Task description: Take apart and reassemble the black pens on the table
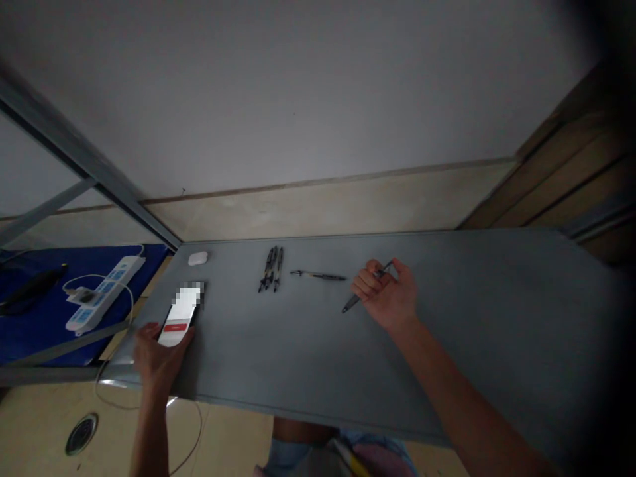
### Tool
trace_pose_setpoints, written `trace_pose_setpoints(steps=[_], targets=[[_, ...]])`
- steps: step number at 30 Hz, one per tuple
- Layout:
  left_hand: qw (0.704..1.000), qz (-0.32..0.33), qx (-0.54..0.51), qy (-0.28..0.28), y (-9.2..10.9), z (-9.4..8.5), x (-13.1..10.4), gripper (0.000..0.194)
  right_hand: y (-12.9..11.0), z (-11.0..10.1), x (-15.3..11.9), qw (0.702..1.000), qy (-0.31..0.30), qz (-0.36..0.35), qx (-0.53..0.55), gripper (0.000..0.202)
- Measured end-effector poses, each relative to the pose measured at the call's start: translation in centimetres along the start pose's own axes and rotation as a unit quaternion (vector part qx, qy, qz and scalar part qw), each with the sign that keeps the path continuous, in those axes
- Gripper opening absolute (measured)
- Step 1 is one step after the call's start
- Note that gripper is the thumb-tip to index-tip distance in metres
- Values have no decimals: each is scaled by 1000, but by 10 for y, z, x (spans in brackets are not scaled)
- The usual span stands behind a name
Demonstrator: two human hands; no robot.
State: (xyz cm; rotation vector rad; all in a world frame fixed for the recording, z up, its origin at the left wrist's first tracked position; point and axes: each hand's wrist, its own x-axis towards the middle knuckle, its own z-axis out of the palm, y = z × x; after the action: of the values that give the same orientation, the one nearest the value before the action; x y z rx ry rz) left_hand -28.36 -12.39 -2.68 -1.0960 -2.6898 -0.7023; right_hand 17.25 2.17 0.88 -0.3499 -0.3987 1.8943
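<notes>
My left hand [158, 354] grips the lower end of a smartphone [179, 317], thumb and fingers on its two long sides. The phone's screen is lit, white with a red button. Over the middle of the grey table [298, 358], my right hand [387, 291] is closed around a dark pen [350, 304], whose one end sticks out to the lower left. Left of that hand, a single pen [320, 275] lies crosswise on the table. Farther left is a group of several pens [271, 268] lying side by side, pointing away from me.
A white earbud case [198, 258] sits near the table's back left corner. Beyond the left edge, a white power strip [105, 295] with a plugged-in charger rests on a blue surface [30, 338]. A white cable [200, 424] hangs below the table. The wall stands behind.
</notes>
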Motion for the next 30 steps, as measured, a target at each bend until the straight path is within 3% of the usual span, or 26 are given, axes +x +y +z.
trace_pose_setpoints(steps=[3, 6, 10, 12, 17, 21, 24, 30], targets=[[997, 65, -35, -34, 37, 15, -7, 83, 1, -1, 1, 1000, -2, 0, -6, 32], [994, 101, -21, -20, 74, 25, -11, 80, 3, -2, 2, 1000, -6, 3, -7, 31], [993, 99, 38, -59, 120, 26, -16, 83, 4, -3, 1, 1000, -7, -6, -8, 31], [991, 109, 52, -51, 143, 23, -21, 83, 4, -4, 1, 1000, -3, -22, -10, 30], [970, 240, -25, -36, 207, 22, -36, 62, 1, -5, 1, 999, 8, -42, -4, 26], [910, 401, -77, -74, 252, 37, -51, 40, 1, -5, 2, 1000, 2, -29, -7, 24], [882, 454, -91, -88, 270, 51, -65, 35, 2, -4, 2, 1000, 8, -26, -11, 26], [896, 420, -119, -80, 263, 62, -83, 31, 2, -6, 3, 1000, 17, -22, -11, 26]])
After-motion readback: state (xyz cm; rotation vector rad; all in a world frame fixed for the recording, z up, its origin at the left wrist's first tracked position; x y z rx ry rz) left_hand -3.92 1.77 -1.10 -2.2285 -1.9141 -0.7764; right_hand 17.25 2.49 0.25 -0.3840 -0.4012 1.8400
